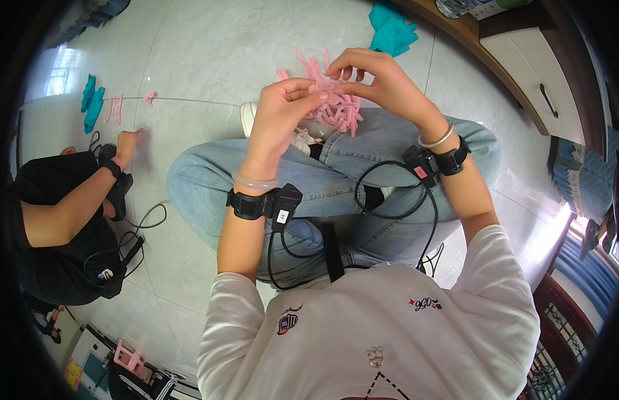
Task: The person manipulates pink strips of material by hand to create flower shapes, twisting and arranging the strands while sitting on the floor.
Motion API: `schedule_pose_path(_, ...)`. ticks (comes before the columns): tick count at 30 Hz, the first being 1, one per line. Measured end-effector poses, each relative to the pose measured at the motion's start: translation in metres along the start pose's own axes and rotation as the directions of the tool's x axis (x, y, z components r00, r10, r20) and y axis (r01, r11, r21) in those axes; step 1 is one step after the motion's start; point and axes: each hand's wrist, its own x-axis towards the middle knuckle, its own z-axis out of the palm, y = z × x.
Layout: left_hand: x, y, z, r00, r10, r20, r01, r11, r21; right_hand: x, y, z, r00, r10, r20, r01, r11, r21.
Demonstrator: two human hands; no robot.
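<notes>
A loose bunch of thin pink strips [347, 116] is in front of me, above my crossed legs in light blue jeans [209, 175]. My left hand [284, 107] pinches part of the bunch between thumb and forefinger, at its near left side. From the right, my right hand [377, 80] reaches in with bent fingers. Its thumb and forefinger tips are at the strips, a small gap between them; whether they grip a strip I cannot tell. The bunch partly covers a white shoe [302, 140].
Teal gloves [392, 31] lie on the tiled floor beyond my right hand. At left, a seated person's hand [127, 147] is near pink pieces [114, 109] and other teal gloves [93, 107]. A wooden cabinet [534, 75] stands at right. Black cables [362, 195] hang from my wrist straps.
</notes>
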Motion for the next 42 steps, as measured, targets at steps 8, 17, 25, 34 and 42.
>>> schedule_pose_path(8,-0.003,0.007,-0.007,0.990,-0.065,0.127,0.061,0.997,0.041,-0.001,0.006,-0.001,0.973,-0.232,0.008,0.232,0.972,-0.046)
schedule_pose_path(17,-0.005,0.010,-0.007,0.987,-0.033,0.156,0.029,0.999,0.033,-0.002,-0.001,0.003,0.974,-0.217,-0.059,0.215,0.976,-0.038)
schedule_pose_path(25,-0.008,0.012,-0.007,0.982,-0.012,0.190,0.009,1.000,0.013,-0.003,-0.002,0.005,0.984,-0.175,-0.028,0.173,0.983,-0.055)
schedule_pose_path(34,-0.009,0.001,-0.008,0.996,0.056,0.067,-0.056,0.998,-0.010,-0.001,-0.009,0.012,0.995,0.051,-0.083,-0.050,0.999,0.013)
schedule_pose_path(42,-0.006,-0.010,0.001,0.998,0.012,-0.060,-0.026,0.971,-0.240,-0.001,-0.009,0.017,0.994,-0.006,-0.110,-0.001,0.998,-0.067)
